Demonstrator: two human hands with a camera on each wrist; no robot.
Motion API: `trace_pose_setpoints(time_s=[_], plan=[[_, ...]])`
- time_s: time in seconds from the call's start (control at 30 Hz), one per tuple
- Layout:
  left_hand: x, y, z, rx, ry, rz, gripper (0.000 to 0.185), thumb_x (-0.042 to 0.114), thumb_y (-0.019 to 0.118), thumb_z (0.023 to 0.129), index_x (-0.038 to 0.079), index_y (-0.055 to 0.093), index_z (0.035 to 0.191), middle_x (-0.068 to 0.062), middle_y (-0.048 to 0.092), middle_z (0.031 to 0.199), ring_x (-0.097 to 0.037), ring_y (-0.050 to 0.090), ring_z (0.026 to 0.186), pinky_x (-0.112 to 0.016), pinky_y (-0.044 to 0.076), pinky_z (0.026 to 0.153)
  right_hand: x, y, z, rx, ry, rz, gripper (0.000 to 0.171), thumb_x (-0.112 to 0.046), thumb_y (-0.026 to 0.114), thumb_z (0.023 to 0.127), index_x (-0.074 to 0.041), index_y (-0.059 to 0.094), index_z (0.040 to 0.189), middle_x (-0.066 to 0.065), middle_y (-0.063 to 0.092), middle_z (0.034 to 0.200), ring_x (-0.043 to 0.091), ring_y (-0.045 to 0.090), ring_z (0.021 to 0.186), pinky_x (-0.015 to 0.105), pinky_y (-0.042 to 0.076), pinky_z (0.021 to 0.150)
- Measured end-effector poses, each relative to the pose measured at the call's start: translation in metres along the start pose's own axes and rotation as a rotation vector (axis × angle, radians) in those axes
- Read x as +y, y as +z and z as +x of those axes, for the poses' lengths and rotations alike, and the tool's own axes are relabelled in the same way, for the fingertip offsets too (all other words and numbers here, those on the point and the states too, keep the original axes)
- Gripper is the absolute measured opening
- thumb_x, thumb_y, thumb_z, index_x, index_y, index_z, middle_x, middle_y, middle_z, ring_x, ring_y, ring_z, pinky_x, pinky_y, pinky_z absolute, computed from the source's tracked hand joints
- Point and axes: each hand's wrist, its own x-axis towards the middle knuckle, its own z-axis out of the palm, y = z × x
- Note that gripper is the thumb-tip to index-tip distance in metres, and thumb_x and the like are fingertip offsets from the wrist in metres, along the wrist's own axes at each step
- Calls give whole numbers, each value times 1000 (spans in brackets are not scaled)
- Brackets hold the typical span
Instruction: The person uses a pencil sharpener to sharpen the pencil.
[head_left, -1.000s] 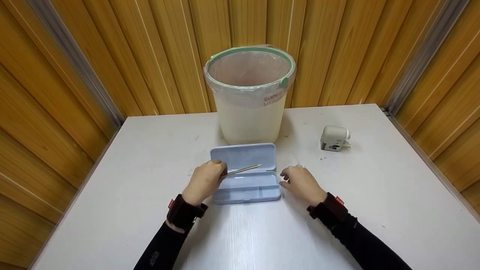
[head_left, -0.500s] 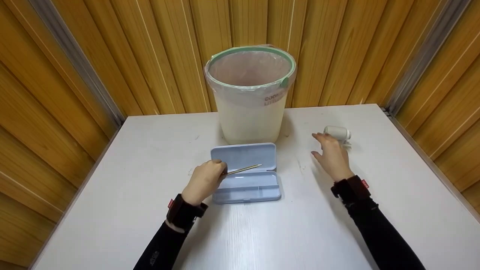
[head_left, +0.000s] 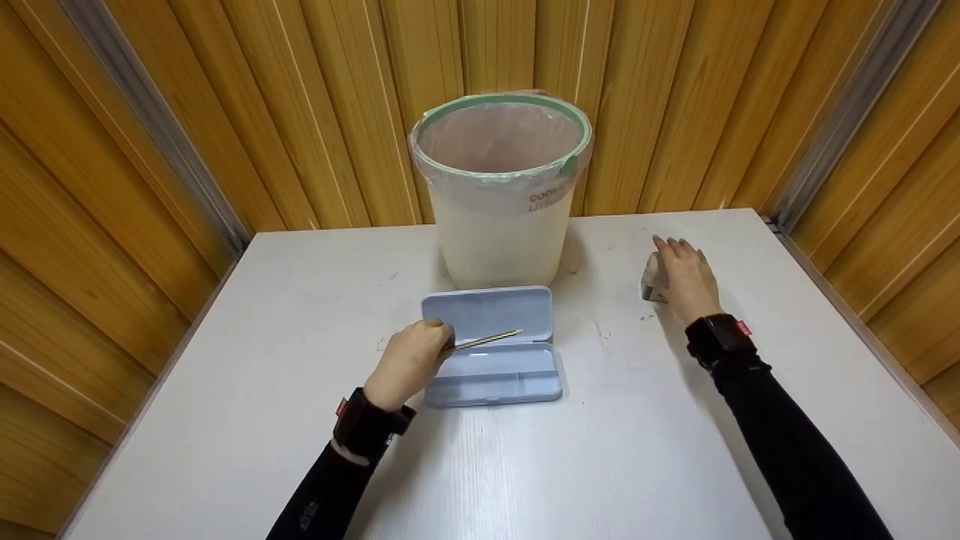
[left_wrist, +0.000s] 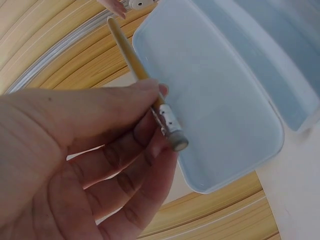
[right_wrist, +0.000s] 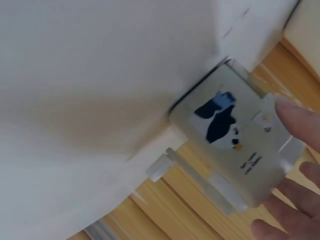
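Observation:
My left hand (head_left: 411, 360) pinches a yellow pencil (left_wrist: 129, 52) near its eraser end, thumb against fingers. The pencil slants over the open light-blue pencil case (head_left: 487, 315), its tip pointing right in the head view. At the back right, my right hand (head_left: 686, 281) is on a pale grey crank pencil sharpener (right_wrist: 225, 130) that carries a penguin picture. In the right wrist view its thumb lies over one edge of the sharpener, while fingers pass behind the body. The crank sticks out on the other side. From the head camera, the hand hides most of the sharpener.
A tall cream bin (head_left: 502, 232) with a green rim and a clear bag liner stands behind the pencil case. Wood-patterned panels (head_left: 360, 112) enclose the white table (head_left: 495, 472) at the back and sides. Small dark specks lie near the sharpener.
My right hand has left the case's right side, travelled right and away from me, and come onto the sharpener. The left hand and its pencil have stayed in place.

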Motion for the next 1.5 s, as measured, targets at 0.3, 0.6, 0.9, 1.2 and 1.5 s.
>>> trace_pose_setpoints(time_s=[0.3,0.6,0.9,1.2,1.5], plan=[[1,1,1,-16,-8,-14,14,3,75,82,5,63,74,-6,63,74,-28,65,67,-40,53,53,12,-2,13,-122,103,139,70,14,73,76,14,43,139,44,49,130,59,48,121,65,42,101],[0,0,0,-8,-11,-34,14,1,74,81,6,63,73,-5,62,73,-28,64,66,-38,51,51,15,-8,20,-211,132,180,49,7,74,77,17,56,122,39,59,122,54,56,114,63,45,99],[-2,-1,-1,-1,-14,-18,17,0,74,80,7,61,72,-5,62,72,-29,64,66,-39,51,51,9,-14,17,-248,130,160,47,3,78,75,15,61,116,38,62,116,53,58,110,64,45,98],[-3,-1,-2,5,-16,-4,16,0,74,79,6,62,73,-5,63,73,-28,64,65,-39,51,51,-6,-18,3,-282,106,185,46,2,79,75,14,62,116,35,64,115,49,58,109,63,45,98],[-4,-3,-2,-29,-57,-10,14,2,74,82,7,63,74,-5,64,75,-27,65,68,-39,51,50,-32,-19,-18,-248,18,175,46,1,81,73,15,63,112,33,67,109,48,63,103,59,50,91]])
